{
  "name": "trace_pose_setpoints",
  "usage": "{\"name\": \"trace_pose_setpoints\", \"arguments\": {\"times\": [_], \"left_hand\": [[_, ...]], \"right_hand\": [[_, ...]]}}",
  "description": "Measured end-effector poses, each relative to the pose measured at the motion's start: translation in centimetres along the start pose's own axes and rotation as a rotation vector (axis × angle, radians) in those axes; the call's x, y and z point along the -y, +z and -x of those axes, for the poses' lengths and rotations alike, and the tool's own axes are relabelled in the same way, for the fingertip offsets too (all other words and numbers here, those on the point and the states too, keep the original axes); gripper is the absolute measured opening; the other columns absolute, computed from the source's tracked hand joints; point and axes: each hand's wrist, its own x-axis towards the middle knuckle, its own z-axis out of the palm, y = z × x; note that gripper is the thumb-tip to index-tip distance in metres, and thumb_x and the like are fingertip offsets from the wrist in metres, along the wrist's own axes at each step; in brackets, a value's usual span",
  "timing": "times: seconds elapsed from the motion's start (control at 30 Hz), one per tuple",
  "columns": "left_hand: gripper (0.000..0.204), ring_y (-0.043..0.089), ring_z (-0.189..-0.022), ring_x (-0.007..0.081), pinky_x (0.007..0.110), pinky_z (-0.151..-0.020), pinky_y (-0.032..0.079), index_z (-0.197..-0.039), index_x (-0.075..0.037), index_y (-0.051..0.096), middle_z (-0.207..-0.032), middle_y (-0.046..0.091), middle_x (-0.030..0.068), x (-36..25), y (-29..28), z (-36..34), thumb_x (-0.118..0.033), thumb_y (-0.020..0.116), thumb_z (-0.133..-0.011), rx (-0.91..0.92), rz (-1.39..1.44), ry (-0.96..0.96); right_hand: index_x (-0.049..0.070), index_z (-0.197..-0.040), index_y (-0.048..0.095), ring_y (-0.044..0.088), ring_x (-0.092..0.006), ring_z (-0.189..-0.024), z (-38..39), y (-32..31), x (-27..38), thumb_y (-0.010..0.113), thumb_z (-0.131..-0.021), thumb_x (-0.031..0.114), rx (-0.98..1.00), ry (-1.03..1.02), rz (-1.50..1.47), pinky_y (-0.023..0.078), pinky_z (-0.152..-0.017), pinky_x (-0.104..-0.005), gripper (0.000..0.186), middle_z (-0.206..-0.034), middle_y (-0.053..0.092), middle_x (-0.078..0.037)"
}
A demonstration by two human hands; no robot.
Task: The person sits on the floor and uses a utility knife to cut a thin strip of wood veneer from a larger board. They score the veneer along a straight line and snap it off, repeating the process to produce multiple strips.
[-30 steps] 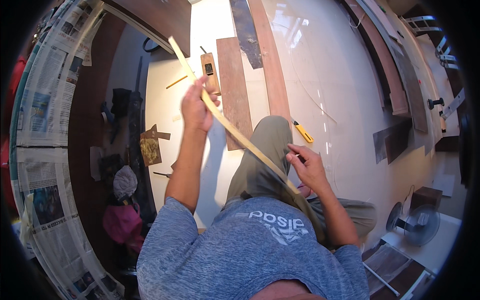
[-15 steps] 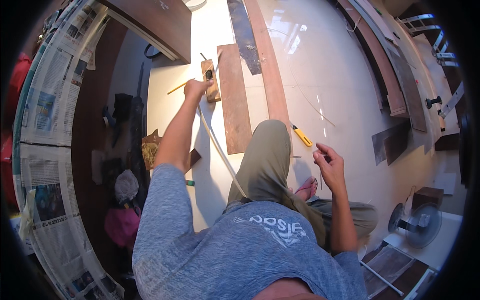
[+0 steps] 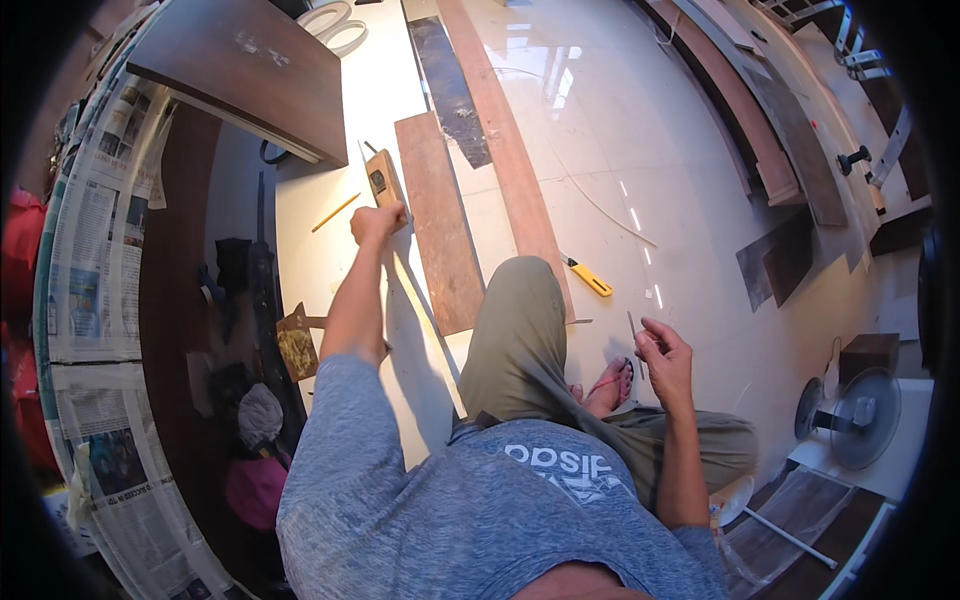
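Note:
My left hand (image 3: 376, 224) is closed around the near end of a wooden hand plane (image 3: 381, 178). From beneath this hand a long pale strip (image 3: 428, 312) runs back to my lap. A yellow pencil (image 3: 336, 212) lies left of the plane, and a flat brown board (image 3: 438, 220) lies to its right. My right hand (image 3: 664, 360) hovers above the floor by my right foot, its fingers loosely curved and slightly apart, with nothing visible in them. Beside its fingertips is a thin dark rod (image 3: 632, 323). Farther off lies a yellow utility knife (image 3: 590, 280).
A long reddish plank (image 3: 510, 170) and a dark strip of board (image 3: 450, 90) extend away from me. A brown cabinet panel (image 3: 245, 70) overhangs at the upper left. Long boards (image 3: 735, 120) are stacked at right, near a grey disc-shaped object (image 3: 866, 418).
My left hand has shifted toward the plane's near end, leaving the pencil beside it. My view has tilted a little. My right hand's thumb and forefinger have come closer together.

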Motion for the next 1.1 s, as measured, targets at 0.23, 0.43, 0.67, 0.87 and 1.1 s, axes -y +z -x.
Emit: {"name": "trace_pose_setpoints", "arguments": {"times": [0.23, 0.43, 0.67, 0.87, 1.1], "left_hand": [[0.032, 0.038, -0.039, 0.0049, 0.023, -0.037, 0.032, -0.084, -0.007, 0.065, -0.065, 0.06, -0.0008, -0.8, -6.9, 8.8, -0.035, 0.082, -0.08, 0.663, 0.753, 0.1], [0.056, 0.041, -0.034, 0.0017, 0.015, -0.031, 0.036, -0.107, 0.007, 0.064, -0.082, 0.071, 0.0204, -4.8, -9.5, 19.5, -0.04, 0.079, -0.079, 1.106, 0.968, 0.285], [0.049, 0.069, -0.085, 0.0152, 0.029, -0.076, 0.058, -0.113, 0.009, 0.065, -0.097, 0.071, 0.0104, -10.5, -11.2, 27.5, -0.021, 0.085, -0.08, 1.041, 0.889, 0.506], [0.048, 0.068, -0.086, 0.0119, 0.025, -0.077, 0.056, -0.114, 0.009, 0.068, -0.098, 0.07, 0.0081, -11.9, -10.2, 29.4, -0.02, 0.086, -0.08, 0.986, 0.728, 0.622], [0.058, 0.06, -0.054, 0.0072, 0.019, -0.047, 0.049, -0.108, 0.009, 0.066, -0.084, 0.068, 0.0075, -10.0, -6.5, 26.1, -0.042, 0.077, -0.084, 1.292, 0.952, 0.414]], "right_hand": [[-0.004, -0.125, 0.066, 0.066, -0.0104, -0.086, -1.3, 7.6, 4.7, 0.066, -0.1, 0.017, 0.267, 0.065, -0.153, 0.056, -0.076, -0.0256, 0.033, -0.103, 0.072, -0.008], [-0.002, -0.145, 0.047, 0.057, -0.0175, -0.118, -2.4, 15.0, 9.4, 0.059, -0.099, 0.058, 0.658, -0.107, -0.409, 0.045, -0.104, -0.0353, 0.076, -0.132, 0.059, -0.014], [0.0, -0.146, 0.041, 0.054, -0.0235, -0.13, -2.4, 15.3, 15.2, 0.058, -0.091, 0.07, 0.625, -0.28, -0.746, 0.041, -0.112, -0.0417, 0.091, -0.143, 0.052, -0.014], [-0.002, -0.135, 0.049, 0.06, -0.0194, -0.121, -3.3, 13.7, 15.4, 0.076, -0.091, 0.045, 0.55, -0.227, -0.873, 0.042, -0.11, -0.0372, 0.071, -0.129, 0.064, -0.015], [-0.007, -0.121, 0.056, 0.067, -0.0158, -0.102, -1.9, 13.7, 16.7, 0.083, -0.087, 0.033, 0.237, -0.264, -0.605, 0.054, -0.092, -0.0313, 0.059, -0.108, 0.071, -0.014]]}}
